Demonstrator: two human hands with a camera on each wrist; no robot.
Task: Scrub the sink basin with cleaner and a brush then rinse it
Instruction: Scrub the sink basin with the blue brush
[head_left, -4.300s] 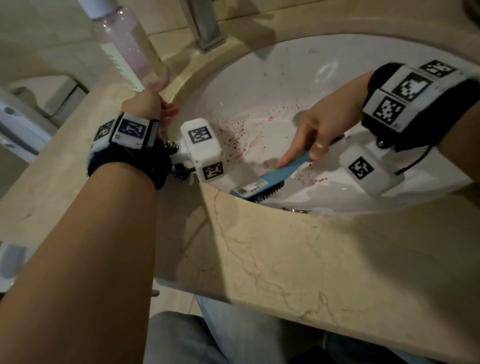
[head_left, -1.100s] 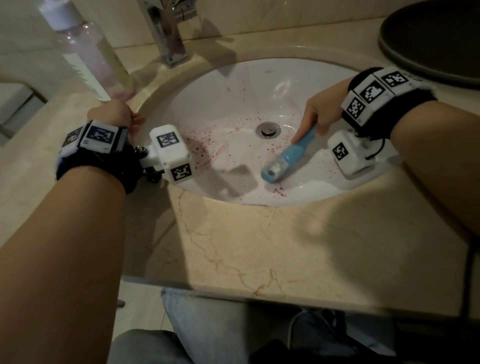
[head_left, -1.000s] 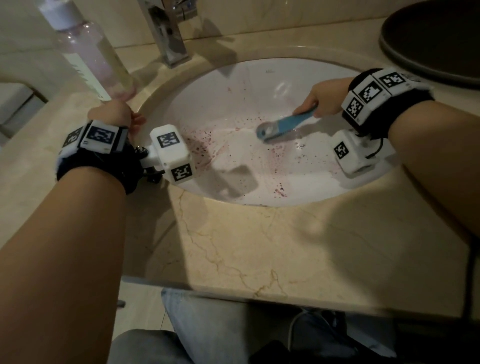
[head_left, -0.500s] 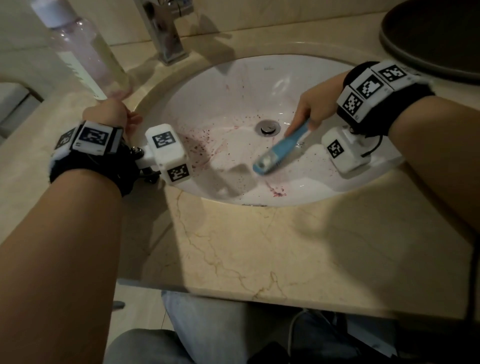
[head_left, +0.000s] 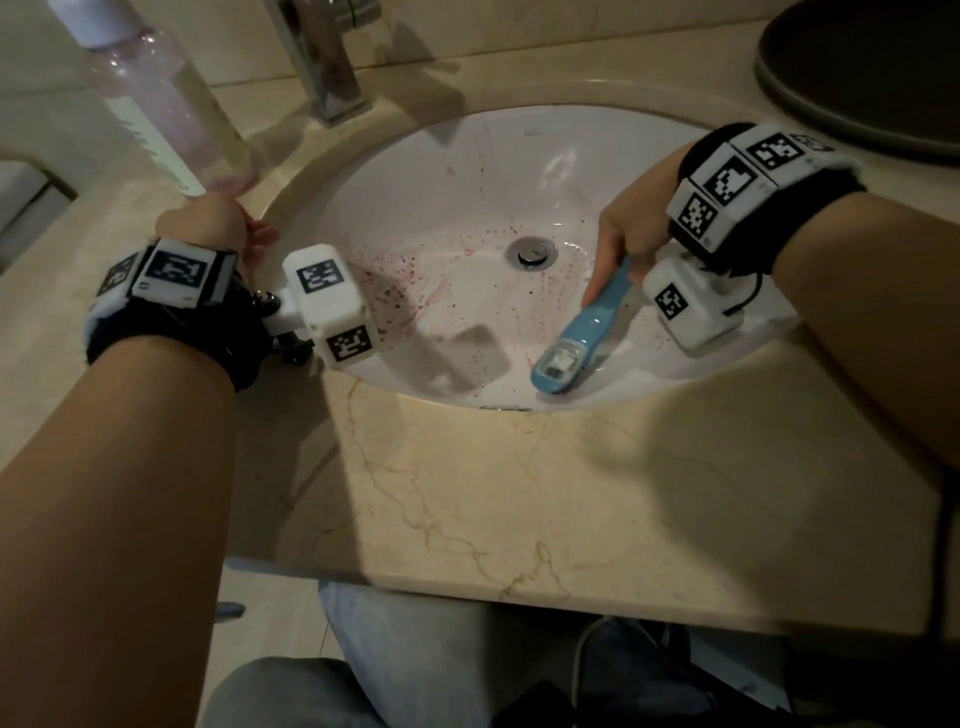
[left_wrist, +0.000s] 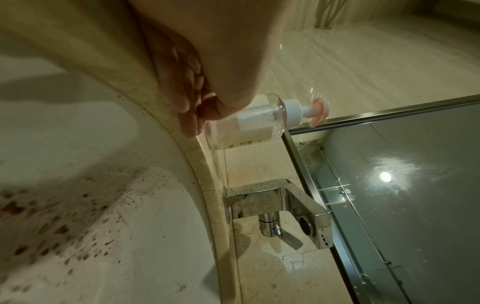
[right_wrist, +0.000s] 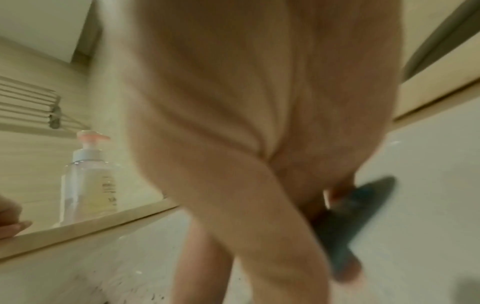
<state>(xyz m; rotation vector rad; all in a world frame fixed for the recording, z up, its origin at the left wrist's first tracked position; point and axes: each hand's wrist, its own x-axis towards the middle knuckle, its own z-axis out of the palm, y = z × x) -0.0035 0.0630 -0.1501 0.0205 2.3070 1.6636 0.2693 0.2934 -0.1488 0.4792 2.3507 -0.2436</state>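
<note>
The white sink basin (head_left: 467, 171) carries reddish-brown specks, thickest on its left slope (left_wrist: 64, 226). My right hand (head_left: 615, 262) grips the handle of a blue scrub brush (head_left: 576, 332). The brush head lies bristles-down against the near wall of the basin, in front of the drain (head_left: 531, 252). In the blurred right wrist view the brush (right_wrist: 358, 216) shows dark under my fingers (right_wrist: 259, 205). My left hand (head_left: 228, 228) rests on the counter rim at the basin's left edge and holds nothing. The clear pump bottle of cleaner (head_left: 161, 104) stands just beyond it (left_wrist: 249, 125).
A chrome faucet (head_left: 324, 62) stands at the back of the basin, with a mirror (left_wrist: 402, 205) behind it. A dark round dish (head_left: 872, 78) sits at the far right of the beige marble counter (head_left: 519, 493). My knees are below the counter's front edge.
The brush has swept from beside the drain down to the near wall of the basin, and my right hand came with it. My left hand has stayed on the rim.
</note>
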